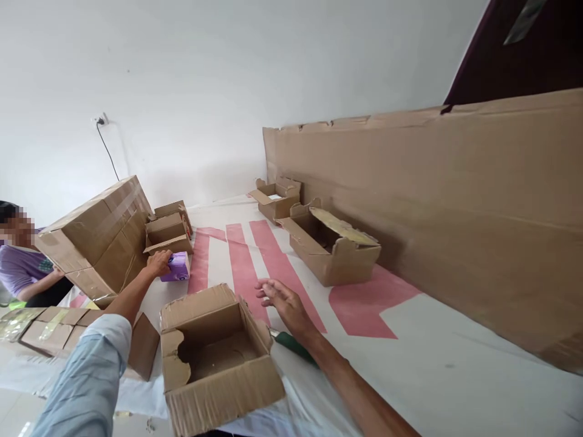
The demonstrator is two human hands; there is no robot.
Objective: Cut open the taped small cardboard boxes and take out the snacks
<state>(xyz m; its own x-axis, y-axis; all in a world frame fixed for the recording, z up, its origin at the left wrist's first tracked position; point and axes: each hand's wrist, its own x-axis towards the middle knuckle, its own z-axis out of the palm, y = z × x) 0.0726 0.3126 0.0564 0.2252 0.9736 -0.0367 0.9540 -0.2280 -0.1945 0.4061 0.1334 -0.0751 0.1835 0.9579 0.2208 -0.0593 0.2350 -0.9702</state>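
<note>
Carefully, we are curling our left hand (159, 263) around the purple packet (177, 267) at middle left, probably best pinched by its end; our right hand (283, 301) is hovering open, empty.

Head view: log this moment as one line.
left hand: holds purple pack beside taped box | right hand: open, above red-striped sheet, beside open carton

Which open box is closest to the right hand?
The torn-rimmed box at front centre, right beside the right hand; the other open boxes sit farther back.
</note>
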